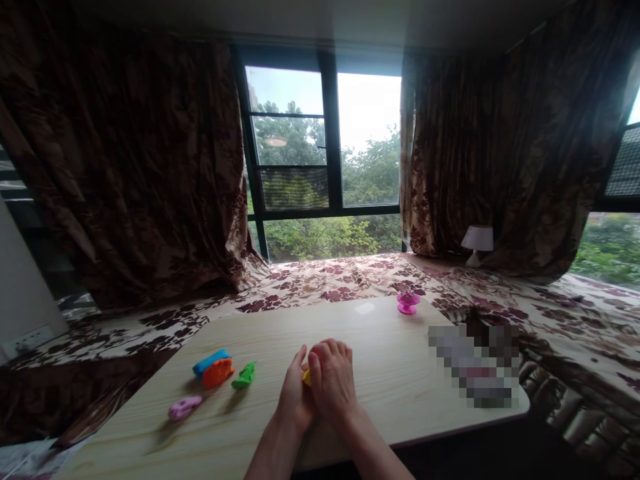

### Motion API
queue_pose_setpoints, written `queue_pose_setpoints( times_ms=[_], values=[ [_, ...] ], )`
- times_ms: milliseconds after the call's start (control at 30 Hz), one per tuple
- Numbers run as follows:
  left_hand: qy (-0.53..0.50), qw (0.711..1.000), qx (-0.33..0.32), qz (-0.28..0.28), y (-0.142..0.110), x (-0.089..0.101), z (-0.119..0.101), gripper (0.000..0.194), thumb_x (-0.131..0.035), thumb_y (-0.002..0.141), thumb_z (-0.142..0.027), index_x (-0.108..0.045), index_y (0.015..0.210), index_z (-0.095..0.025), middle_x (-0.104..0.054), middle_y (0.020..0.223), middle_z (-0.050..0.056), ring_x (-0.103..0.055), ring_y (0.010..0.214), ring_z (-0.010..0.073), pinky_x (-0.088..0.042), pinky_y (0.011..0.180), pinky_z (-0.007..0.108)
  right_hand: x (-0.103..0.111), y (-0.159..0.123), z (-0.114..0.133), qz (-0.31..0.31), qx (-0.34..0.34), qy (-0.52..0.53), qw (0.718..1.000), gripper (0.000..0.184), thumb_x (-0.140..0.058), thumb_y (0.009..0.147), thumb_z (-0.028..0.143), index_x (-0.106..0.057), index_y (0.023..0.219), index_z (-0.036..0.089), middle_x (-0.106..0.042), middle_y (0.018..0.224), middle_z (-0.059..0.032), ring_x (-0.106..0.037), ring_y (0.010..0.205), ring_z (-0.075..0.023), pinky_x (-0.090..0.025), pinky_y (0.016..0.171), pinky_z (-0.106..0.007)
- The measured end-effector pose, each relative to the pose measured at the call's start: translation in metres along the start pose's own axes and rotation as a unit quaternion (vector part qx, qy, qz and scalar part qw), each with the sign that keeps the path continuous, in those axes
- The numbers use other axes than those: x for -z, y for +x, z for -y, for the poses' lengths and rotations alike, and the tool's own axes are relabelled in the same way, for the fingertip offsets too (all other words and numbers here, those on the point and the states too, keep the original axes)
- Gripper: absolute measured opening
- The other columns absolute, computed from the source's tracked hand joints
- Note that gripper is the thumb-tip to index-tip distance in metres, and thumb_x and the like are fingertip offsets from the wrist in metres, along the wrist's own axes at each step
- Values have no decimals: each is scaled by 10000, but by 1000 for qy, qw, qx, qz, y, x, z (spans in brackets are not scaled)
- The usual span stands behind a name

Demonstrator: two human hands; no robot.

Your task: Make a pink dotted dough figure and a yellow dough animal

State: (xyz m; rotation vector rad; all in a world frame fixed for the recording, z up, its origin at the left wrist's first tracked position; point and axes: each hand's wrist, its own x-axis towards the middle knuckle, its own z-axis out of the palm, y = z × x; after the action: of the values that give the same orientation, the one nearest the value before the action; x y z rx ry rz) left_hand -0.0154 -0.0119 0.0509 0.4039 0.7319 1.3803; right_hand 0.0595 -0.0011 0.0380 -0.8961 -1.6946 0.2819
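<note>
My left hand (293, 392) and my right hand (335, 377) are pressed together above the front middle of the table. Between the palms sits a lump of yellow modelling clay (307, 378); only a small bit shows beside my right thumb. My right hand lies over it, fingers bent across the left. To the left on the table are a blue clay piece (210, 361), an orange clay piece (218, 373) touching it, a green clay piece (245, 375) and a pink clay piece (184, 408).
A pale wooden table (385, 360) spreads under my hands. Near its far right edge stands a small pink pedestal toy (409, 303). A blurred-out patch (473, 370) covers something at the right. Behind are a flowered cloth (310, 283), a lamp (477, 239) and a window.
</note>
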Motion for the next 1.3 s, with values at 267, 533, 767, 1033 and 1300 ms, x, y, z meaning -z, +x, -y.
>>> queue_pose_setpoints(
  times_ms=[267,533,767,1033,1300],
  values=[
    [47,982,-138,-121,-5,-10,2,213,-647,726,-345,-526,645,-189,-540,481,-54,-534,411,96,-414,407,200,-2,-1,-1,-32,-52,75,995,192,-424,890,259,-544,1034,220,-541,1075,-72,-513,998,-205,-392,894,-376],
    [171,955,-192,-145,8,-8,-16,424,-587,701,-568,-506,545,-182,-477,378,-58,-386,290,70,-236,315,196,2,3,-6,-66,-108,167,978,247,-321,938,276,-548,997,199,-576,985,-56,-558,928,-167,-458,823,-295],
    [214,969,-106,-54,-23,-28,-6,622,-517,712,-648,-561,1157,-215,-635,1137,124,-608,999,249,-481,786,330,3,7,-14,-96,-156,182,966,195,-451,877,316,-571,965,191,-584,970,-55,-566,902,-184,-453,791,-292],
    [177,969,-120,-120,-8,-10,-8,405,-509,817,-466,-552,1098,-178,-496,1305,133,-440,1223,227,-415,927,318,-6,2,-15,-51,-170,203,963,448,-290,937,367,-520,598,186,-510,513,18,-475,482,-123,-372,477,-229],
    [85,993,-62,-60,-2,-20,11,202,-527,814,-343,-598,789,-155,-669,709,65,-667,755,200,-535,689,296,-5,-3,-11,-23,-124,165,978,359,-326,923,315,-575,693,195,-600,668,-25,-549,646,-165,-412,637,-286]
  ],
)
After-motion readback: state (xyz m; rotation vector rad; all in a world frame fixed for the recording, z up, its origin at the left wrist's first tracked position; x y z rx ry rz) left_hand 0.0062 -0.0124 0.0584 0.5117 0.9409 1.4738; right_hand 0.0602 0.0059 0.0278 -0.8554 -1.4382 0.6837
